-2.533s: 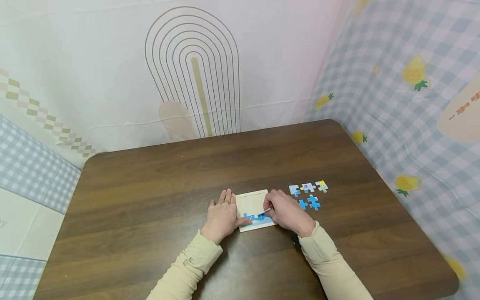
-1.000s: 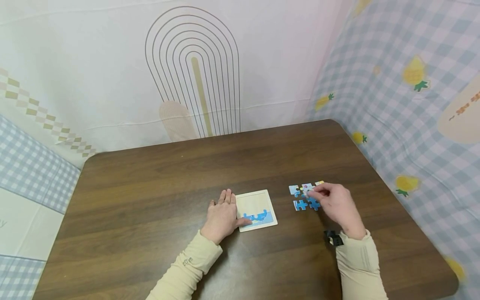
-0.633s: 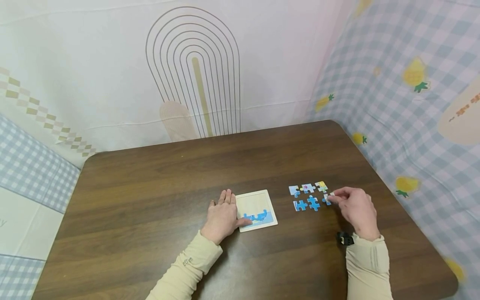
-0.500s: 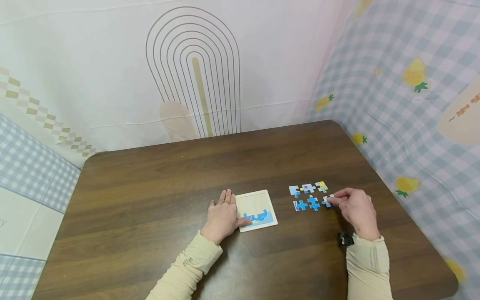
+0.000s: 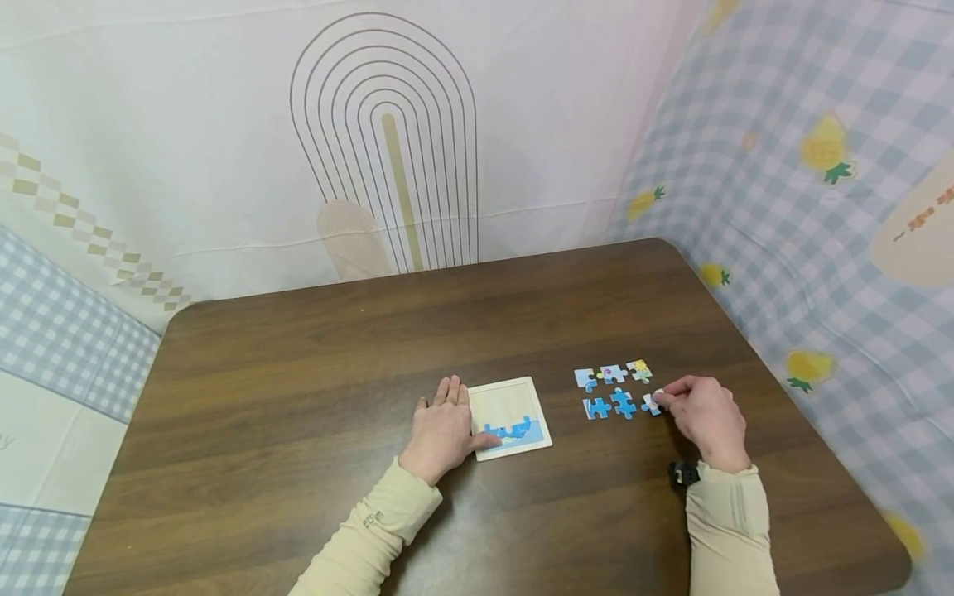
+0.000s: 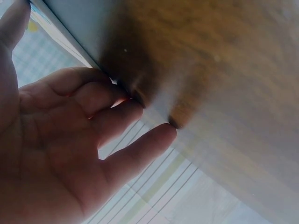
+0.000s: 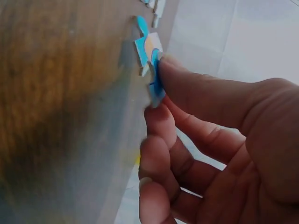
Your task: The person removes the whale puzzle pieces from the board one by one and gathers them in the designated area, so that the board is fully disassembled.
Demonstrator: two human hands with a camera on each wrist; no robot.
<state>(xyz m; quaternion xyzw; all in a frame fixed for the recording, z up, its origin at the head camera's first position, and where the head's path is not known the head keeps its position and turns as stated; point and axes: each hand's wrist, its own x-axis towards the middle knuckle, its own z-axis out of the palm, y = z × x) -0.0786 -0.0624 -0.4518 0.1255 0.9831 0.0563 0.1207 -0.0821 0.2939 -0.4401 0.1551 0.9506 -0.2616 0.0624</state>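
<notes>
Right hand (image 5: 704,420) sits farther right than a second ago, thumb and finger pinching puzzle piece (image 7: 156,77) beside loose pieces (image 5: 599,408); seemingly unfitted. Left hand (image 5: 441,432), fingers straight, touches tray's (image 5: 501,403) left edge.

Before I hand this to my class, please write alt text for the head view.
A person's right hand pinches a puzzle piece beside six loose pieces in two rows on a dark table. The left hand rests along the left edge of a puzzle tray, only its near part filled.

Brown table (image 5: 313,381), white arch-printed cloth (image 5: 544,124), checked pineapple cloth (image 5: 768,190)
</notes>
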